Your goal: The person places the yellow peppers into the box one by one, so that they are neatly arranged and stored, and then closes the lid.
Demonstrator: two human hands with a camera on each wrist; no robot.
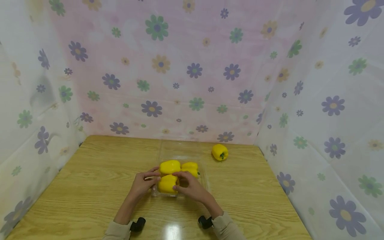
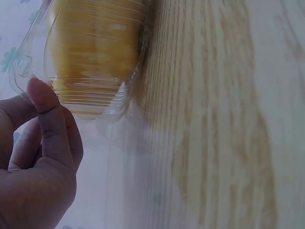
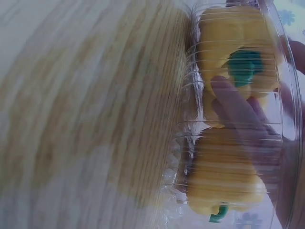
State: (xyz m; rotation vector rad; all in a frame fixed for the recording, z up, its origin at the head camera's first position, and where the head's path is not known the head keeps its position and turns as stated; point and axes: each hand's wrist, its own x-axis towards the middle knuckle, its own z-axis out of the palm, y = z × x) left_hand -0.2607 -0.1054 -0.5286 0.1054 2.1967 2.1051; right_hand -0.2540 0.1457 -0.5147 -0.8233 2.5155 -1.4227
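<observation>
A clear plastic clamshell container (image 1: 205,176) lies on the table with its lid folded back. Inside are yellow bell peppers: one at the back left (image 1: 170,166), one at the right (image 1: 190,165) and one at the front left (image 1: 167,184). My right hand (image 1: 192,188) reaches in over the rim and grips the front pepper, its thumb at the near side. Through the clear wall in the right wrist view, fingers (image 3: 238,102) lie against a pepper beside its green stem. My left hand (image 1: 144,183) pinches the container's left rim (image 2: 21,71) between thumb and finger.
Another yellow bell pepper (image 1: 220,152) lies on the wooden table (image 1: 246,200) at the back right, outside the container. The transparent lid (image 1: 179,148) spreads toward the back wall. Flower-patterned cloth (image 1: 186,83) encloses the table at the back and sides.
</observation>
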